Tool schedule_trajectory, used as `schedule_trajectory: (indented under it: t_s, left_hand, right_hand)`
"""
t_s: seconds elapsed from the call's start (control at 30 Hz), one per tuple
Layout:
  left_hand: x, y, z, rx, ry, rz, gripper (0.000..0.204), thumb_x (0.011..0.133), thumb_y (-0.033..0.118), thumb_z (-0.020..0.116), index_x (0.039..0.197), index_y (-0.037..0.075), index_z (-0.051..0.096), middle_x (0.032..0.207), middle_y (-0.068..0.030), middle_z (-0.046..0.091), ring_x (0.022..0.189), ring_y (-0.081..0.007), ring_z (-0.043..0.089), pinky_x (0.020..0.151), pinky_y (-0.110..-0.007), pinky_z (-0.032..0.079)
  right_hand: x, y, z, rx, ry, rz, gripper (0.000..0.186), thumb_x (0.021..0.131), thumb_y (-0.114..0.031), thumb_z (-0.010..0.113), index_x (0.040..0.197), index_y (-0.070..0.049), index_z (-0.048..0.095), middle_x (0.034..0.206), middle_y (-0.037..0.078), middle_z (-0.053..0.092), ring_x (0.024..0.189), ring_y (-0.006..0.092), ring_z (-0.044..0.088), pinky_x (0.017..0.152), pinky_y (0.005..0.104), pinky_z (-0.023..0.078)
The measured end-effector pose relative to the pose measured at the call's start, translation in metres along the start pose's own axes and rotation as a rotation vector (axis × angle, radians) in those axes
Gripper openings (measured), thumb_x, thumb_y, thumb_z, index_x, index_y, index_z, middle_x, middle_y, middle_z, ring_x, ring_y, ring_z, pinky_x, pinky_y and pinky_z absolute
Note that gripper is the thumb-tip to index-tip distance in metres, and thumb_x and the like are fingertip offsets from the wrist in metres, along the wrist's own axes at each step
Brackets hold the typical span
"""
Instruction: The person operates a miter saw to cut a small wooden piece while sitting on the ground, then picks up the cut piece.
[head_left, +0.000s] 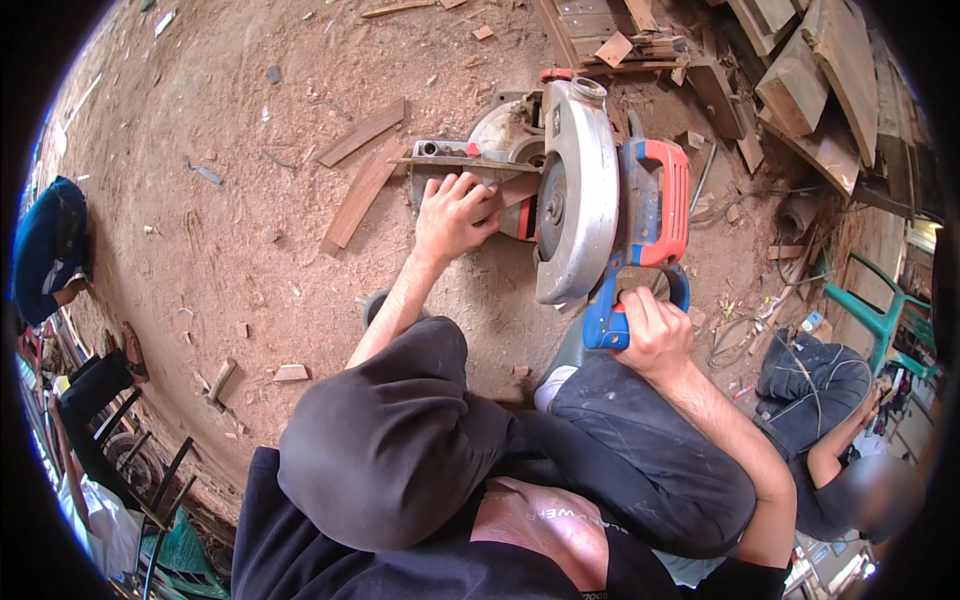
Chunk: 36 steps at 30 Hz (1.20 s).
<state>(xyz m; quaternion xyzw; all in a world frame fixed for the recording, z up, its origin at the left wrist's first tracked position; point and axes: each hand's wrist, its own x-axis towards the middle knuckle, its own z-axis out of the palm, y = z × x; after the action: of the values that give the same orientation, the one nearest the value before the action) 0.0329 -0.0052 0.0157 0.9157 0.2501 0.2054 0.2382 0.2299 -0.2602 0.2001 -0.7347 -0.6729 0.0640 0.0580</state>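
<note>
A miter saw (583,200) stands on the dirt floor in front of me, with a silver blade guard and a blue and orange motor housing (663,195). My right hand (655,338) is wrapped round its blue handle (604,312). Left of the guard, my left hand (455,217) has its fingers bent over a short brown piece of wood (517,190) at the saw's metal fence (480,164). The wood's far end runs up to the guard. Most of the blade's edge is hidden by the guard.
Two wood offcuts (360,205) lie left of the saw. Stacked planks (800,95) fill the far right. Another person (825,400) sits at the right near a green chair (870,310) and cables. A person in blue (50,250) is at the left edge, above a black chair (95,400).
</note>
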Motion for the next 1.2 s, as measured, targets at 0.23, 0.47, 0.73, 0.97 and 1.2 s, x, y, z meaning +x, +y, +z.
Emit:
schedule_trajectory:
  t_s: [0.23,0.47,0.73,0.97,1.2]
  left_hand:
    - [0.0000,0.0020,0.0004,0.004,-0.002,-0.003,0.038,0.073,0.027,0.087,0.106,0.017,0.073,0.101,0.0005,0.063,0.094,-0.0218,0.062,0.084,-0.039,0.044]
    - [-0.0016,-0.0003,0.0000,-0.026,-0.013,-0.008,0.039,0.072,0.027,0.087,0.107,0.016,0.072,0.102,-0.0001,0.063,0.095,-0.0222,0.062,0.085,-0.040,0.043]
    - [0.0007,0.0001,-0.0011,-0.047,-0.020,-0.001,0.040,0.072,0.027,0.087,0.106,0.016,0.072,0.103,-0.0007,0.062,0.095,-0.0234,0.061,0.085,-0.040,0.044]
    - [-0.0010,-0.0028,-0.0006,-0.039,-0.001,0.007,0.039,0.071,0.026,0.087,0.105,0.016,0.072,0.103,-0.0007,0.062,0.094,-0.0235,0.062,0.084,-0.040,0.044]
    - [-0.0005,-0.0029,-0.0001,-0.019,-0.037,0.015,0.041,0.073,0.030,0.086,0.109,0.018,0.072,0.104,-0.0016,0.061,0.098,-0.0218,0.062,0.085,-0.040,0.047]
  right_hand:
    - [0.0030,-0.0023,-0.0030,-0.007,0.044,-0.009,0.029,0.081,-0.027,0.070,0.098,-0.005,0.063,0.083,0.008,0.060,0.061,0.0213,0.065,0.055,0.0349,0.050]
    - [0.0015,-0.0012,-0.0001,-0.009,0.031,-0.005,0.023,0.077,-0.020,0.067,0.094,-0.006,0.061,0.082,0.008,0.059,0.060,0.0214,0.064,0.055,0.0350,0.049]
    - [0.0005,-0.0004,-0.0011,-0.016,0.023,-0.004,0.030,0.078,-0.026,0.071,0.098,-0.005,0.063,0.085,0.009,0.061,0.063,0.0220,0.066,0.057,0.0358,0.050]
    - [0.0012,-0.0017,-0.0010,-0.006,0.006,0.006,0.031,0.079,-0.028,0.072,0.098,-0.006,0.062,0.085,0.009,0.061,0.063,0.0224,0.066,0.057,0.0356,0.050]
    - [0.0011,-0.0015,-0.0010,0.031,0.037,0.010,0.029,0.078,-0.025,0.072,0.096,-0.006,0.061,0.081,0.009,0.060,0.064,0.0238,0.067,0.057,0.0365,0.050]
